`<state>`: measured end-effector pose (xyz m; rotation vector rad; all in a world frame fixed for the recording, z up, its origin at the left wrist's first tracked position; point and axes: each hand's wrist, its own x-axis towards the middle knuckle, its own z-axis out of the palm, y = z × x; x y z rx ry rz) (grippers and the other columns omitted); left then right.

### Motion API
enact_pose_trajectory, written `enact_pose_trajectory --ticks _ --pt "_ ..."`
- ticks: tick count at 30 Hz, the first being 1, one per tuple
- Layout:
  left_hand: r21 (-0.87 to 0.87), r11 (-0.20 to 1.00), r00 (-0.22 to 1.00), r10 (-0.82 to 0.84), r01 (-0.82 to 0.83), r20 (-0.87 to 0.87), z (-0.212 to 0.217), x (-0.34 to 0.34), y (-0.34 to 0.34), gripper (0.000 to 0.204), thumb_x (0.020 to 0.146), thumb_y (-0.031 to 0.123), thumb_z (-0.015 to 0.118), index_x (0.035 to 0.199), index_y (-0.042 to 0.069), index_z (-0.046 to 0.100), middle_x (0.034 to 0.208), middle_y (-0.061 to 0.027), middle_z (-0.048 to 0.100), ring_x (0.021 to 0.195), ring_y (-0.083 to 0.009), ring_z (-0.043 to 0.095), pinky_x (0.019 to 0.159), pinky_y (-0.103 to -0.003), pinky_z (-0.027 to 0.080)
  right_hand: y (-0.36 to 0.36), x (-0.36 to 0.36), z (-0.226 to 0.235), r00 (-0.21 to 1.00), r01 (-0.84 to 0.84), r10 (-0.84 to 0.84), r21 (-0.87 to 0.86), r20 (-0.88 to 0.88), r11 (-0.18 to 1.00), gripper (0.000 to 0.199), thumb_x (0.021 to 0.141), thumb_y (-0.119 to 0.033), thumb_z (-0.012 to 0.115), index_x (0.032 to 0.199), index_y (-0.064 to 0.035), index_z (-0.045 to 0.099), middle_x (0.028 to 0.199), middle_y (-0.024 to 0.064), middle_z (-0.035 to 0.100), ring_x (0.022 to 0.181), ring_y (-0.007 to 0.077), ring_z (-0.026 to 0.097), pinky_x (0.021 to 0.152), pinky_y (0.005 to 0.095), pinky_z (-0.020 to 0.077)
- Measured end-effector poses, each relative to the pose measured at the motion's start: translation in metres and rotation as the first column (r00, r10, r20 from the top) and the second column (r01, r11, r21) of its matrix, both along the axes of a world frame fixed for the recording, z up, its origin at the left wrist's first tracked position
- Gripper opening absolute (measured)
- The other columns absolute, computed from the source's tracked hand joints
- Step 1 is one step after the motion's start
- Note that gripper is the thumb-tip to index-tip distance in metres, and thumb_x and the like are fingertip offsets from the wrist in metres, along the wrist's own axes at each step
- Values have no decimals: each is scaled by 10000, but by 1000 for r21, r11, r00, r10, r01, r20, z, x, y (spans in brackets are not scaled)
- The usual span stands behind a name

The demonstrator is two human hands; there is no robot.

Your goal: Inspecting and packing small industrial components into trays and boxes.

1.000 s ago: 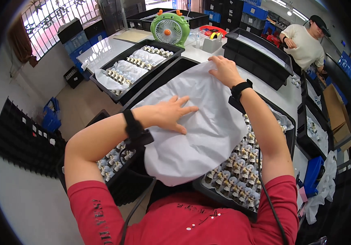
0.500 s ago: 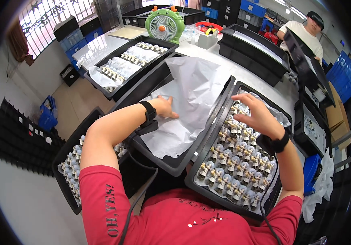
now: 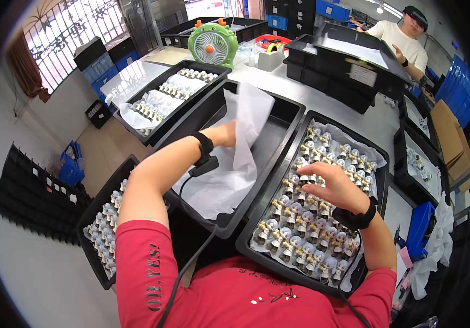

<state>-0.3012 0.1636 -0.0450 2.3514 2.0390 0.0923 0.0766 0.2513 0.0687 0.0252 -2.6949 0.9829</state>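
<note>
Pale grey counter (image 3: 355,117) running through the middle of the frame, crowded with shallow black plastic trays. At centre, left hand (image 3: 228,133) pinching the edge of a large white tissue-paper sheet (image 3: 235,164), fingers closed on it and partly hidden behind the raised fold. Sheet draped down inside an open black tray (image 3: 278,117), upper part lifted and standing up, lower part lying crumpled toward the near edge of the tray. Black wristband (image 3: 204,145) on the left forearm, with a black cable trailing from it toward the lower edge of the frame.

Right of centre, right hand (image 3: 336,186) spread with fingers loose and open, grasping nothing, hovering over (perhaps just touching, cannot tell) rows of small pale figurines (image 3: 300,218) with gold-coloured bases. Figurines standing packed on white paper in a second black tray (image 3: 380,158), just beside the tray with the sheet. Black band on the right wrist too.

Lower left of the frame: another black tray of similar figurines (image 3: 104,229). Upper left: a paper-lined tray with fewer small pieces (image 3: 166,93). Top centre: a round green desk fan (image 3: 212,46). Upper right: another person in a light shirt (image 3: 401,41), bent over stacked black trays. Right edge: a brown cardboard box (image 3: 448,131).
</note>
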Motion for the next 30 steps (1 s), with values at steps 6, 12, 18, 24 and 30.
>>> enact_pose_trajectory --ticks 6,12,18,24,30 --pt "-347 717 792 587 -605 -167 44 73 8 574 828 411 520 1265 45 454 1137 -254 541 1111 -361 501 893 -430 437 9 12 -13 999 20 -19 -25 38 999 319 770 -142 688 1053 -23 601 956 119 639 902 237 620 791 316 483" --pt "-228 897 923 386 -379 -16 25 41 18 595 819 373 581 1305 81 401 1200 -236 484 1047 -376 526 878 -437 431 10 11 -19 996 -25 26 -3 90 1000 307 780 -133 675 1058 -25 600 967 124 636 913 242 615 800 321 480" --pt "-357 876 941 339 -324 -24 24 70 20 769 737 501 627 1395 353 257 1318 -241 343 1087 -515 424 948 -504 366 13 13 -19 994 -2 8 -56 106 998 298 789 -148 667 1052 -20 610 982 126 633 907 257 608 805 325 476" --pt "-379 885 960 276 -269 -39 35 61 13 899 679 579 659 1415 333 206 1412 -271 202 1217 -526 284 983 -545 318 12 10 -20 993 -32 38 -50 115 998 304 788 -150 667 1052 -13 607 971 126 632 898 260 608 799 328 476" --pt "-402 873 953 303 -275 6 53 81 -4 958 663 636 649 1428 291 186 1440 -275 141 1268 -522 207 1008 -564 277 7 15 -18 994 -34 40 -63 102 997 322 785 -174 675 1053 -10 607 954 151 639 888 274 615 786 339 483"
